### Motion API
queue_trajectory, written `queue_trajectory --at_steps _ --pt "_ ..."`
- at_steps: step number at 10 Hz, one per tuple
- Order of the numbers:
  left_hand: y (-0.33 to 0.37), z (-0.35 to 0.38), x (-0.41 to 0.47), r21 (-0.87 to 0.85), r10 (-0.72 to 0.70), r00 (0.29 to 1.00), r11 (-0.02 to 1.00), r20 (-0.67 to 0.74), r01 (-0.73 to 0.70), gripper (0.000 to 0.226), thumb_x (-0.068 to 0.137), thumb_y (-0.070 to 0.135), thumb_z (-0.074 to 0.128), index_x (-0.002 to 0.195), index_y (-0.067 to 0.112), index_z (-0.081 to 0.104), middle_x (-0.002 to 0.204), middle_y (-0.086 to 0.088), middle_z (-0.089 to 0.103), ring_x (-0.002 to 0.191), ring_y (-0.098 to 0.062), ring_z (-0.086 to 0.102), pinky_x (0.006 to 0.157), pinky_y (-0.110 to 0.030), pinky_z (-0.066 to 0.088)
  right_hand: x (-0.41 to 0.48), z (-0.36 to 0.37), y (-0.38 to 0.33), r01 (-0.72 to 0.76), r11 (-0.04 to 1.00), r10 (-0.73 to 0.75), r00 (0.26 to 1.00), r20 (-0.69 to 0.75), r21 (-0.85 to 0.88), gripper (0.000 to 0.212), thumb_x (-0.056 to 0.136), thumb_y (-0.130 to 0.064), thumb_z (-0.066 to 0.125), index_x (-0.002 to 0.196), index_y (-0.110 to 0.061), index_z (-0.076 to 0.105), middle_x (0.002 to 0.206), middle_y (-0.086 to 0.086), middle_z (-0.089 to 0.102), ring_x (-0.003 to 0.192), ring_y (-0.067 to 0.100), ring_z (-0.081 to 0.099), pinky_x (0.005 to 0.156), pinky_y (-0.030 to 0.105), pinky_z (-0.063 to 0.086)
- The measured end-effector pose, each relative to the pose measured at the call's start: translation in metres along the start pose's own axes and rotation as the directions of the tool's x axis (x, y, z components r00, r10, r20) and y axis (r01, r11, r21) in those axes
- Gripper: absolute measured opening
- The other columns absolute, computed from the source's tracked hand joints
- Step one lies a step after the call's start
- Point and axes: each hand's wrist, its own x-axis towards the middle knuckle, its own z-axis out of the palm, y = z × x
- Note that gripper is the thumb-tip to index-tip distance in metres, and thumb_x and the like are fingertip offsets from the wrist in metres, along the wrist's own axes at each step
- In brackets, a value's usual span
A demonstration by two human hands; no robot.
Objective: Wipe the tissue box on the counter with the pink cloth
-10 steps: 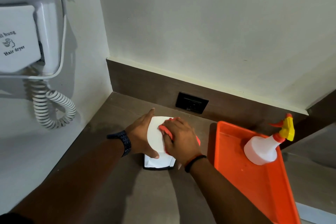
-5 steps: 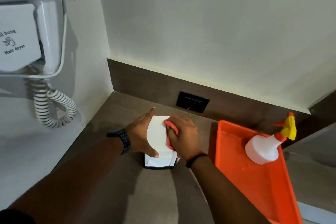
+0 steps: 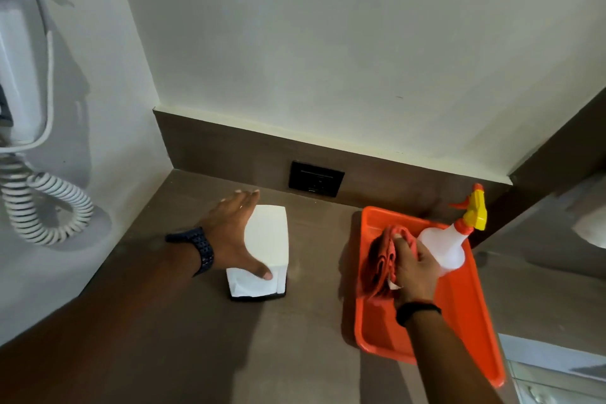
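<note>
Tissue box upright on the brown bench, near the far-left corner, white with a dark base. The left hand lies against its left side — fingers spread and flat, thumb on the near face, steadying rather than gripping. The right hand is well apart from the box, over the orange tray, its fingers closed round the bunched pink cloth, just beside the spray bottle. By this layout the wiping stroke appears finished or paused — the cloth is at the tray. Any further wipe calls for carrying the cloth left across the bare bench between tray and box. Room is open near and right of the box; the wall, the socket and the coiled cord bound the far and left sides.
</note>
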Motion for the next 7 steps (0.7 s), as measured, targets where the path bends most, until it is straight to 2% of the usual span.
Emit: queue_trajectory --at_steps 1,2,3,4,5,6,7 --pt "0.044 0.009 0.005 -0.060 0.151 0.965 0.984 -0.217 -0.167 0.129 0.049 0.080 0.068 0.148 0.021 0.010 0.158 -0.005 0.017 0.145 -0.024 0.015 0.116 -0.040 0.020 0.015 -0.032 0.008 0.158 0.935 -0.177 0.984 -0.034 -0.317 0.013 0.089 -0.024 0.066 0.099 -0.020 0.074 0.089 0.002 0.073 0.094 0.026 0.067 0.086 0.036 0.050" --pt "0.096 0.038 0.016 -0.050 0.273 0.937 0.956 -0.218 -0.290 0.112 0.054 0.080 0.061 0.144 0.027 0.020 0.152 -0.003 0.030 0.135 -0.023 0.034 0.110 -0.040 0.032 0.022 -0.051 0.026 0.310 0.721 -0.259 0.950 0.174 -0.619 0.020 0.087 -0.014 0.065 0.105 -0.014 0.072 0.104 0.014 0.075 0.100 0.034 0.066 0.091 0.041 0.050" --pt "0.131 0.078 0.029 -0.005 0.352 0.932 0.935 -0.091 -0.354 0.113 0.052 0.082 0.060 0.142 0.028 0.018 0.149 -0.003 0.031 0.134 -0.024 0.032 0.110 -0.039 0.029 0.023 -0.054 0.047 0.444 0.503 -0.213 0.895 0.391 -0.742 0.023 0.087 -0.017 0.062 0.109 -0.019 0.069 0.115 0.011 0.070 0.111 0.035 0.059 0.095 0.047 0.047" --pt "0.143 0.115 0.038 0.057 0.347 0.934 0.934 0.081 -0.352 0.132 0.045 0.085 0.060 0.146 0.021 0.004 0.159 -0.007 0.010 0.145 -0.025 0.011 0.119 -0.039 0.013 0.022 -0.046 0.069 0.471 0.315 -0.131 0.881 0.454 -0.824 0.033 0.092 -0.035 0.053 0.124 -0.028 0.058 0.139 0.003 0.056 0.135 0.027 0.041 0.109 0.050 0.031" --pt "0.144 0.142 0.037 0.064 0.357 0.932 0.931 0.057 -0.360 0.134 0.045 0.087 0.057 0.147 0.018 0.003 0.160 -0.009 0.006 0.146 -0.025 0.008 0.117 -0.036 0.006 0.026 -0.041 0.085 0.493 0.209 -0.059 0.868 0.492 -0.845 0.046 0.095 -0.044 0.041 0.139 -0.031 0.041 0.156 0.000 0.036 0.148 0.022 0.020 0.118 0.055 0.011" --pt "0.144 0.150 0.032 -0.004 0.354 0.935 0.935 -0.007 -0.354 0.128 0.049 0.086 0.055 0.147 0.018 0.008 0.159 -0.010 0.010 0.144 -0.026 0.017 0.117 -0.036 0.012 0.028 -0.041 0.086 0.492 0.247 -0.046 0.866 0.497 -0.834 0.050 0.094 -0.044 0.040 0.141 -0.031 0.037 0.158 0.001 0.033 0.149 0.023 0.016 0.119 0.055 0.005" --pt "0.149 0.150 0.029 0.022 0.343 0.939 0.939 0.015 -0.344 0.127 0.049 0.088 0.051 0.147 0.017 0.008 0.159 -0.010 0.012 0.143 -0.028 0.018 0.118 -0.038 0.015 0.029 -0.046 0.081 0.488 0.351 -0.132 0.871 0.474 -0.799 0.049 0.091 -0.043 0.047 0.138 -0.030 0.044 0.154 0.001 0.040 0.147 0.023 0.022 0.118 0.054 0.010"
